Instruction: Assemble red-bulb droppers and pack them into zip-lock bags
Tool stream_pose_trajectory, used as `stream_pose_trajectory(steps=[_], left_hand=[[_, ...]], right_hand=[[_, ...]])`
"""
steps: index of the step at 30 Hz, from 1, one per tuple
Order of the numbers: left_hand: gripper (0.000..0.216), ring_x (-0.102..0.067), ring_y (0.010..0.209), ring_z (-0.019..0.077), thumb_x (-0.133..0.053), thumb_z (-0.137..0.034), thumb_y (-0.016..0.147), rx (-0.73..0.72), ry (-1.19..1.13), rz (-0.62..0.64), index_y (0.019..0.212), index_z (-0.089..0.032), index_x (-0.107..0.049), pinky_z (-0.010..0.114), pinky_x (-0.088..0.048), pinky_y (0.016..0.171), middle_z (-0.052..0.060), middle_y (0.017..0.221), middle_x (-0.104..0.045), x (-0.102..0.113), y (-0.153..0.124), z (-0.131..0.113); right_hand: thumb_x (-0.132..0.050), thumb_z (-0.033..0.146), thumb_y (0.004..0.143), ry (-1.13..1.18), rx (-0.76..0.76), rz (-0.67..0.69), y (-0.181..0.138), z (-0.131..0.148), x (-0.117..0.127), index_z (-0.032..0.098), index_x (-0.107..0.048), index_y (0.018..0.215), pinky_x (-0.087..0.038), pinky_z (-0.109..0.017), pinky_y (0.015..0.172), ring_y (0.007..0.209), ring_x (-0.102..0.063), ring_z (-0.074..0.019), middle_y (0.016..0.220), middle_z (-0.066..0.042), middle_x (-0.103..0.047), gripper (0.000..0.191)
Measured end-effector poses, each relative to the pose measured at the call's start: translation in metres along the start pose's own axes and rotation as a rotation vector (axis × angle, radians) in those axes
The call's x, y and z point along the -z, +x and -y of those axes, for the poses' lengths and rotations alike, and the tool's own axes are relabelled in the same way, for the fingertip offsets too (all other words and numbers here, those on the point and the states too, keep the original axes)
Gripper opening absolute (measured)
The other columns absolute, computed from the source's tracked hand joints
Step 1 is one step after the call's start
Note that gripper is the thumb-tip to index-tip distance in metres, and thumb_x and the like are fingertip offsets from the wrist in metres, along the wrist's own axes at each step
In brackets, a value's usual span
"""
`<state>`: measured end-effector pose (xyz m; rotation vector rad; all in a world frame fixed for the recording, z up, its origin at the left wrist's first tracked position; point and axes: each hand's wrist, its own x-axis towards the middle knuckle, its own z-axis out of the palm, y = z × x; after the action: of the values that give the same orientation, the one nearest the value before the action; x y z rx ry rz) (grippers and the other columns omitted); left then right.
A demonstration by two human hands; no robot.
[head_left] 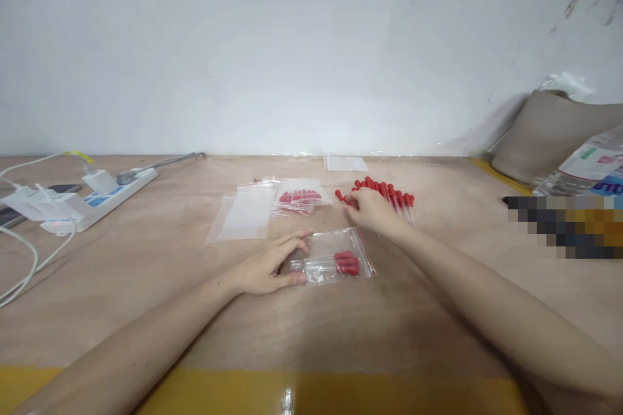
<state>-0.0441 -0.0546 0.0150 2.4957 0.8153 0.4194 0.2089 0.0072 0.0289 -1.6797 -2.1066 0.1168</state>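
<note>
A clear zip bag (324,246) lies on the table in front of me, holding a few droppers with red rubber bulbs (347,266). My left hand (267,264) rests at the bag's left end, thumb and fingers spread apart and touching the plastic. Beyond the bag, my right hand (368,209) reaches to a pile of red-bulbed glass droppers (389,191). Its fingers are pinched together at a dropper (339,194) on the pile's left side; the hand hides part of the pile and most of that dropper.
Flat empty zip bags (248,211) lie left of centre, beside filled bags (300,194) with red bulbs showing. Another flat bag (345,163) is near the wall. A power strip (104,201) with chargers and cables stands left. A water bottle (588,162) and a grey-brown object (545,133) sit right.
</note>
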Motion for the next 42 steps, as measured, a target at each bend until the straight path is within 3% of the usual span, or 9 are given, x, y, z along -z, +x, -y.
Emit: stream_pose_trajectory(steps=[4, 8, 13, 16, 20, 24, 31, 38, 42], left_hand=[[0.028, -0.033, 0.125, 0.0220, -0.055, -0.039, 0.078, 0.000, -0.013, -0.016, 0.096, -0.020, -0.044, 0.037, -0.033, 0.099, 0.011, 0.137, -0.034, 0.000, 0.000, 0.000], [0.026, -0.034, 0.125, 0.0224, -0.055, -0.040, 0.078, 0.003, -0.019, -0.009, 0.089, -0.019, -0.043, 0.036, -0.034, 0.097, 0.013, 0.135, -0.036, 0.000, 0.000, 0.000], [0.025, -0.037, 0.123, 0.0229, -0.053, -0.040, 0.079, 0.018, -0.011, 0.001, 0.088, -0.019, -0.043, 0.037, -0.035, 0.095, 0.012, 0.135, -0.036, 0.000, -0.001, 0.001], [0.028, -0.039, 0.121, 0.0212, -0.052, -0.039, 0.080, 0.009, -0.015, 0.005, 0.099, -0.020, -0.045, 0.036, -0.035, 0.096, 0.010, 0.135, -0.037, 0.000, 0.000, 0.001], [0.039, -0.038, 0.122, 0.0203, -0.050, -0.038, 0.082, -0.015, 0.001, 0.009, 0.117, -0.023, -0.043, 0.036, -0.033, 0.099, 0.008, 0.136, -0.036, 0.002, 0.001, 0.000], [0.040, -0.036, 0.124, 0.0207, -0.047, -0.038, 0.084, 0.003, 0.016, 0.019, 0.123, -0.026, -0.043, 0.038, -0.032, 0.101, 0.006, 0.137, -0.035, 0.002, 0.001, 0.000], [0.051, -0.034, 0.125, 0.0221, -0.052, -0.041, 0.080, -0.003, 0.033, 0.009, 0.127, -0.026, -0.039, 0.040, -0.032, 0.102, 0.006, 0.139, -0.032, 0.000, 0.000, 0.001], [0.053, -0.033, 0.125, 0.0226, -0.052, -0.041, 0.080, -0.010, 0.034, 0.007, 0.129, -0.026, -0.037, 0.041, -0.031, 0.102, 0.006, 0.139, -0.032, 0.000, 0.001, 0.001], [0.054, -0.034, 0.125, 0.0222, -0.052, -0.041, 0.080, -0.018, 0.050, 0.009, 0.129, -0.026, -0.036, 0.039, -0.031, 0.102, 0.006, 0.138, -0.033, 0.000, 0.001, 0.002]], right_hand=[[-0.048, 0.026, 0.079, -0.221, -0.176, 0.028, 0.035, 0.019, -0.018, 0.010, -0.061, 0.098, -0.044, -0.031, 0.070, 0.089, -0.058, -0.0240, 0.108, -0.018, -0.053, 0.028], [-0.049, 0.023, 0.078, -0.232, -0.268, 0.042, 0.051, 0.023, -0.035, 0.008, -0.060, 0.101, -0.045, -0.033, 0.071, 0.091, -0.058, -0.0265, 0.108, -0.020, -0.052, 0.030], [-0.043, 0.025, 0.081, -0.196, -0.286, -0.013, 0.055, 0.022, -0.026, 0.010, -0.058, 0.100, -0.045, -0.035, 0.071, 0.092, -0.057, -0.0273, 0.106, -0.018, -0.055, 0.028], [-0.039, 0.031, 0.084, 0.018, -0.243, -0.127, 0.049, 0.012, -0.008, 0.012, -0.056, 0.095, -0.044, -0.033, 0.071, 0.087, -0.058, -0.0231, 0.092, -0.013, -0.061, 0.027], [-0.044, 0.037, 0.081, 0.631, -0.112, -0.373, 0.017, -0.016, 0.013, 0.016, -0.043, 0.105, -0.046, -0.027, 0.059, 0.065, -0.058, -0.0139, 0.076, -0.003, -0.061, 0.031], [-0.053, 0.039, 0.075, 0.988, -0.184, -0.439, -0.029, -0.039, 0.016, 0.022, -0.032, 0.107, -0.041, -0.020, 0.042, 0.044, -0.049, -0.0085, 0.063, 0.006, -0.055, 0.043], [-0.062, 0.037, 0.066, 1.316, -0.430, -0.341, -0.059, -0.033, -0.003, 0.022, -0.036, 0.089, -0.050, -0.025, 0.048, 0.046, -0.057, -0.0102, 0.060, 0.007, -0.056, 0.038], [-0.068, 0.034, 0.061, 1.416, -0.459, -0.218, -0.069, -0.019, -0.009, 0.021, -0.039, 0.086, -0.050, -0.022, 0.048, 0.049, -0.058, -0.0098, 0.061, 0.005, -0.059, 0.041], [-0.071, 0.034, 0.059, 1.471, -0.478, -0.226, -0.071, -0.022, -0.009, 0.021, -0.042, 0.086, -0.051, -0.024, 0.053, 0.053, -0.059, -0.0102, 0.064, 0.004, -0.061, 0.041]])
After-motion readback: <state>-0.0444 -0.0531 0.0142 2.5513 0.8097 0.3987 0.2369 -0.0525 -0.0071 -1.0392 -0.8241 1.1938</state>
